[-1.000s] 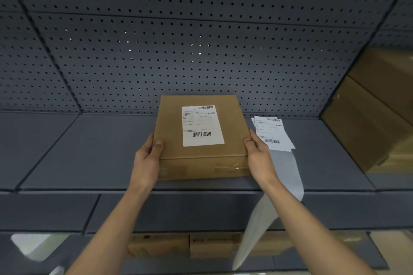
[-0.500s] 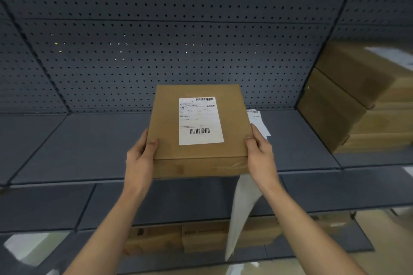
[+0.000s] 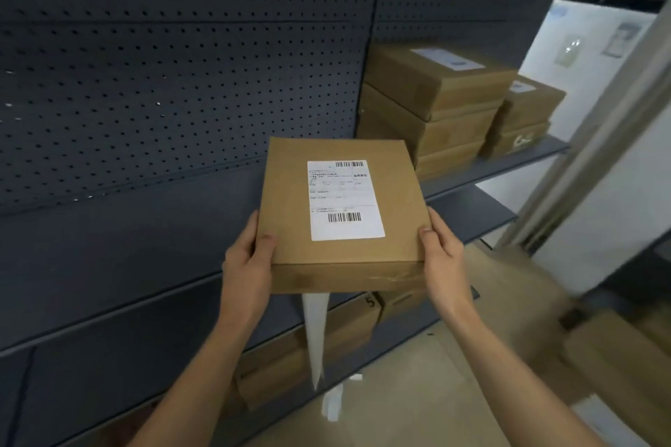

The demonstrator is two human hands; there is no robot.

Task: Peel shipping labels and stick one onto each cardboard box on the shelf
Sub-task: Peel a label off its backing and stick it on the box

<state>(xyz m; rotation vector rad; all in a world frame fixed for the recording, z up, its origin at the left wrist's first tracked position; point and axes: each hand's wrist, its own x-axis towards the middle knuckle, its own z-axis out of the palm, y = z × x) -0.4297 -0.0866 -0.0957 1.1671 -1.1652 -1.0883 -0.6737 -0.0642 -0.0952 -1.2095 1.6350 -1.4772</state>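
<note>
A flat cardboard box (image 3: 290,250) is held up in the air in front of the grey shelf (image 3: 127,265). A white shipping label (image 3: 345,200) with barcodes is stuck on its top face. My left hand (image 3: 248,265) grips the box's near left corner, thumb on top. My right hand (image 3: 441,258) grips the near right corner the same way. A strip of white backing paper (image 3: 316,334) hangs down below the box.
Two stacks of cardboard boxes stand on the shelf to the right, the bigger stack (image 3: 432,109) and a smaller one (image 3: 523,116), with labels on top. More boxes (image 3: 305,352) sit on the lower shelf. A dark pegboard wall (image 3: 163,65) backs the shelf.
The box has been lifted off the shelf and carried to the right with both hands. The view has swung right, bringing the stacked boxes into sight.
</note>
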